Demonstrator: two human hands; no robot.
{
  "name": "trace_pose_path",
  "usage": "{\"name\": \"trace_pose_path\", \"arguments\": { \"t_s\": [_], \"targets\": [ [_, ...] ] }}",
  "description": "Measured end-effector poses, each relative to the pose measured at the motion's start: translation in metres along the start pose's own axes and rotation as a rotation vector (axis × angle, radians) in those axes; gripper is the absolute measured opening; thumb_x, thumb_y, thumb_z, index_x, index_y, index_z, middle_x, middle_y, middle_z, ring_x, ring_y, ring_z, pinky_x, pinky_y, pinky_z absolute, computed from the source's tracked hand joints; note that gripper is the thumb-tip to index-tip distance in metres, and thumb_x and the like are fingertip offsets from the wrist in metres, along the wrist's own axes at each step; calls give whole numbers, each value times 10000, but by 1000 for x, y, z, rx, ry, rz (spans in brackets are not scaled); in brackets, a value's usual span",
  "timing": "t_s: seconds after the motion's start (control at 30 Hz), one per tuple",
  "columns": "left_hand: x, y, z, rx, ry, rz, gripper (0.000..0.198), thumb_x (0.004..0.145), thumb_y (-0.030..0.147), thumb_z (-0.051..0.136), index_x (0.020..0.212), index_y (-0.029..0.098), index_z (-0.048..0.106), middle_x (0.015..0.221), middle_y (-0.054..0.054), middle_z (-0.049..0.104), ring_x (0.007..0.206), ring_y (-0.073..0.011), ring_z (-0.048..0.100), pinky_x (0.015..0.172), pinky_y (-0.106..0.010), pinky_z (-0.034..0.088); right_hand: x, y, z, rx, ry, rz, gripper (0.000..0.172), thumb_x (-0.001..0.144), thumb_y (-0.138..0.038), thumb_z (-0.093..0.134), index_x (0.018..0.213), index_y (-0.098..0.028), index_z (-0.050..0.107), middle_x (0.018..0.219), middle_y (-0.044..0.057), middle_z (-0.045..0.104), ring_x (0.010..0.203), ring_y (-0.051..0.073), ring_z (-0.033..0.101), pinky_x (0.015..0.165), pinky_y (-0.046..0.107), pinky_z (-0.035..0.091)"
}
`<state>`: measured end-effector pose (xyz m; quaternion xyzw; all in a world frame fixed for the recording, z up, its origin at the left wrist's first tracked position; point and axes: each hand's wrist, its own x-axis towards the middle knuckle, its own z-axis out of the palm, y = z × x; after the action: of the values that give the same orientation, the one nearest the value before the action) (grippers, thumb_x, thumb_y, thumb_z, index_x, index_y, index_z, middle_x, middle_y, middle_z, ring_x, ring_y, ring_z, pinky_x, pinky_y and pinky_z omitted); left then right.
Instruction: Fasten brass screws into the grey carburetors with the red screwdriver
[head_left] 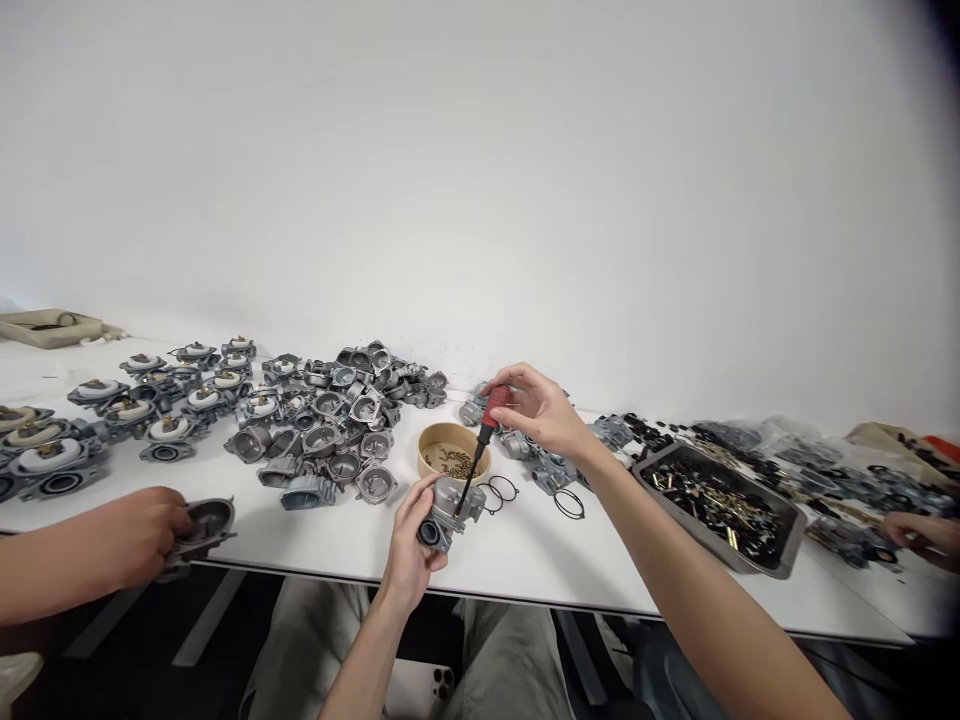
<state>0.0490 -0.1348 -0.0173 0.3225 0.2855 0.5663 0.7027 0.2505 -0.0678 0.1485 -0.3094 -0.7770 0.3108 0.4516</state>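
My left hand [410, 545] is wrapped round a grey metal carburetor [448, 508], held just above the table's front edge. Fingers of my right hand [541, 408] grip the red handle of a screwdriver [495, 405] from above. Its dark shaft slants down to the left, and the tip meets the side of the carburetor. Directly behind stands a round tan tub [427, 447] with small brass-coloured screws [456, 462] in it. Thin black rubber rings [503, 490] lie to the right of the carburetor.
Metal bowls [345, 465] are heaped left of centre, with carburetor bodies bearing white floats [169, 430] beyond. A metal tray [784, 560] of small black and brass parts stands right. Another person's hand [150, 530] holds a part at left; a further hand [926, 535] is at right.
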Motion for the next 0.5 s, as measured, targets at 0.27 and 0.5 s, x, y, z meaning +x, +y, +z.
{"name": "trace_pose_path", "arguments": {
  "t_s": [0.27, 0.5],
  "targets": [
    [-6, -3, 5, 122, 37, 115, 837, 587, 368, 976, 1318, 244, 589, 1013, -13, 618, 514, -21, 410, 337, -108, 256, 6, 1, 20, 222, 37, -15, 409, 873, -381, 826, 1219, -229, 669, 1168, 112, 746, 970, 259, 769, 933, 490, 624],
    [-8, -2, 12, 221, 129, 174, 778, 612, 297, 913, 1311, 223, 579, 971, -2, 643, 441, -5, 386, 305, -120, 293, -1, -1, 36, 219, 157, -40, 384, 867, -434, 823, 1180, -253, 691, 1087, 84, 705, 861, 211, 726, 791, 404, 652]
  ]
}}
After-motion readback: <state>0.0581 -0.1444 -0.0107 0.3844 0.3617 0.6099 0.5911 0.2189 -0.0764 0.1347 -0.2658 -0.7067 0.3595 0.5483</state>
